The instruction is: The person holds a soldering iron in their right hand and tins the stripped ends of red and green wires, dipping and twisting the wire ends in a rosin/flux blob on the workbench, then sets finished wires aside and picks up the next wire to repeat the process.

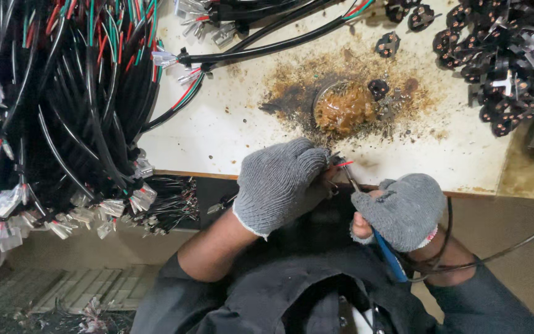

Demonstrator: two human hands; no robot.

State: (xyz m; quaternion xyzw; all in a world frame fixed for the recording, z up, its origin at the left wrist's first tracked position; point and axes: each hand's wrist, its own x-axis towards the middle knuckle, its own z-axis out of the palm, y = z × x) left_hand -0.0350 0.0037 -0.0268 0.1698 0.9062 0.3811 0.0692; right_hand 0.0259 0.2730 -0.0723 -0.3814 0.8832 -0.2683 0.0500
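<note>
White bench (pixel 230 133): two gloved hands, left hand (pixel 279 182), right hand (pixel 403 210), one soldering iron (pixel 387 253)

Head view: two gloved hands working a wire end at the counter's near edge.

Left hand (pixel 277 184), grey knit glove, pinches a small red-tipped wire end (pixel 343 164). Right hand (pixel 403 210), same glove, grips a blue-handled soldering iron (pixel 390 256); its tip meets the wire end. Round tin of brown flux (pixel 343 109) at 12 o'clock from the hands, ringed by brown staining on the white counter (pixel 230 124). Black cable bundle (pixel 63 111) with clear connectors at 9 o'clock. Pile of black plug parts (pixel 502 62) at 2 o'clock.
</note>
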